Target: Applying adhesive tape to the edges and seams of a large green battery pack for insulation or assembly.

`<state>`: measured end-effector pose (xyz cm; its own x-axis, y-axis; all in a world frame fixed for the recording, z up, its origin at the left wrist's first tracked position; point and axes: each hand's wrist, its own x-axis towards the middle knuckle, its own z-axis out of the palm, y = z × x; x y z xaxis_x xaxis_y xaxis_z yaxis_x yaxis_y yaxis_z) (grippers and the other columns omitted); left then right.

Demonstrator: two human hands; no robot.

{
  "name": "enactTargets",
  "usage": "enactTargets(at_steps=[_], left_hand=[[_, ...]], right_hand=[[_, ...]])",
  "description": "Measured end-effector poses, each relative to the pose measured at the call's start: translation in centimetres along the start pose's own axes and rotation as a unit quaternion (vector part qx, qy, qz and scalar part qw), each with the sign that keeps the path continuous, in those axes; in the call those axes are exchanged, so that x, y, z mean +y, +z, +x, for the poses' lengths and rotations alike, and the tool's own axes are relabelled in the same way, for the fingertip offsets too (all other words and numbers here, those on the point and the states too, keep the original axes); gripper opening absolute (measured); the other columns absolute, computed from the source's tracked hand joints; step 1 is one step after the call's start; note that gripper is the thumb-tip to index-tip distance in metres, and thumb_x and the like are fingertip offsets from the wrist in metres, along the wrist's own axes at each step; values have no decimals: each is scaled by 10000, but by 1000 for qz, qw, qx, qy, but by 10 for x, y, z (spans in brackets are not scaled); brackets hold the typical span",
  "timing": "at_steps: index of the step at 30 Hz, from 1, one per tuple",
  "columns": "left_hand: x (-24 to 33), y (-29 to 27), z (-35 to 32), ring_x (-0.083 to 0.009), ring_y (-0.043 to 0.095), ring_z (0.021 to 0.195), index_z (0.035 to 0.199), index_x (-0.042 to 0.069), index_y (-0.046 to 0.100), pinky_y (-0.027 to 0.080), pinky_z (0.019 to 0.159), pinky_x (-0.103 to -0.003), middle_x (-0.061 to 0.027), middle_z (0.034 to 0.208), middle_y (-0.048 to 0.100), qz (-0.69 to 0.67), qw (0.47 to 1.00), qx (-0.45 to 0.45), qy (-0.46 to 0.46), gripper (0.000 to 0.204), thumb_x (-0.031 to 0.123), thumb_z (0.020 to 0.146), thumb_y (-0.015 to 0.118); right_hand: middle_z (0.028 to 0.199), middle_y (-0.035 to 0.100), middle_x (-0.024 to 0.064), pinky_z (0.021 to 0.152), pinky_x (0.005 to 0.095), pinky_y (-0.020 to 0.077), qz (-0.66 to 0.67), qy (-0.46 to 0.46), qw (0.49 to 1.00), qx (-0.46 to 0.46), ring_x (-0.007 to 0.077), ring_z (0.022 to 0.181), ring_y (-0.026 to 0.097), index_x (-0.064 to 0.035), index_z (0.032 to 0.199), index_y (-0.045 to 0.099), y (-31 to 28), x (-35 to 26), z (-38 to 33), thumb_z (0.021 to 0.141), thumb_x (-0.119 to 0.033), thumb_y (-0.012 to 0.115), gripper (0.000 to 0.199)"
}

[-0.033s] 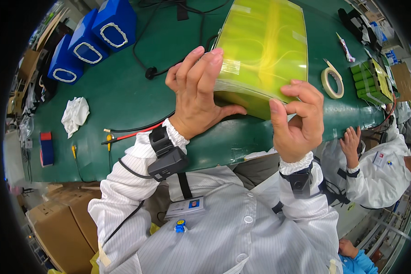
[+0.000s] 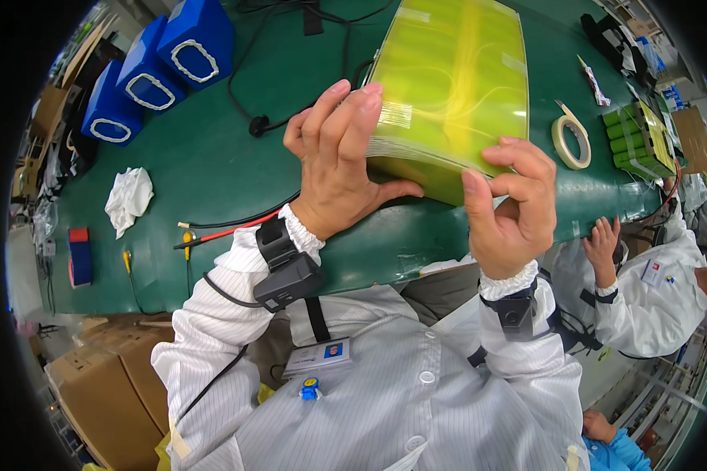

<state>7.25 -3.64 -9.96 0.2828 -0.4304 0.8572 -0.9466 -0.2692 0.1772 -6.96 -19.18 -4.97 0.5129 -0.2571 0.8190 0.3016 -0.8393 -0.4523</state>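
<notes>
A large yellow-green battery pack [image 2: 467, 86] with a clear glossy covering stands on the green table in front of me. My left hand [image 2: 334, 161] grips its near left corner. The fingers lie up along the side and the thumb stretches across the lower front face. At the near right corner, my right hand [image 2: 518, 200] pinches the top front edge between thumb and bent fingers. Strips of clear tape show on the pack's top, and thin yellow wires run under the covering. Its underside is hidden.
Several blue packs [image 2: 196, 43] stand at the far left of the green table [image 2: 243, 169]. A white cloth [image 2: 130, 200] and red and black cables [image 2: 239, 224] lie left. A tape roll [image 2: 571, 141] and green cell pack [image 2: 636, 141] are right, near a co-worker's hand [image 2: 602, 247].
</notes>
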Motion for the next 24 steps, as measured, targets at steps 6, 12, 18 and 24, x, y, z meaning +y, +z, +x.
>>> enactTargets(at_steps=[6, 12, 18, 24], left_hand=[[0, -1, 0, -297, 444, 1355, 1499, 109, 335, 243, 1061, -466, -69, 1449, 518, -8, 1000, -4, -3, 1153, 614, 593, 837], [2, -3, 0, -301, 443, 1358, 1508, 122, 319, 241, 1061, -465, -68, 1456, 505, -9, 1000, -15, -9, 1181, 591, 570, 862], [3, -4, 3, -303, 443, 1359, 1509, 117, 312, 245, 1056, -465, -72, 1438, 512, -7, 1000, -20, -8, 1194, 576, 564, 878], [1, -3, 3, -312, 450, 1353, 1502, 106, 319, 255, 1051, -461, -81, 1436, 507, -6, 1000, -14, -1, 1229, 537, 520, 918]], right_hand=[[1011, 687, 89, 925, 493, 495, -11, 0, 1000, 7, 322, 991, 640, -75, 803, 585, 2, 0, -1, 720, -7, 851, 286], [1029, 675, 84, 928, 503, 487, -21, 1, 1000, 19, 308, 987, 638, -83, 799, 579, 5, 0, -4, 691, -28, 883, 327], [1028, 656, 100, 902, 498, 490, -51, -10, 998, 44, 320, 984, 626, -85, 777, 576, 6, 0, -4, 669, -57, 907, 349], [1013, 642, 80, 849, 453, 459, -129, -15, 990, 52, 308, 972, 604, -93, 760, 582, 3, -6, -1, 630, -124, 931, 374]])
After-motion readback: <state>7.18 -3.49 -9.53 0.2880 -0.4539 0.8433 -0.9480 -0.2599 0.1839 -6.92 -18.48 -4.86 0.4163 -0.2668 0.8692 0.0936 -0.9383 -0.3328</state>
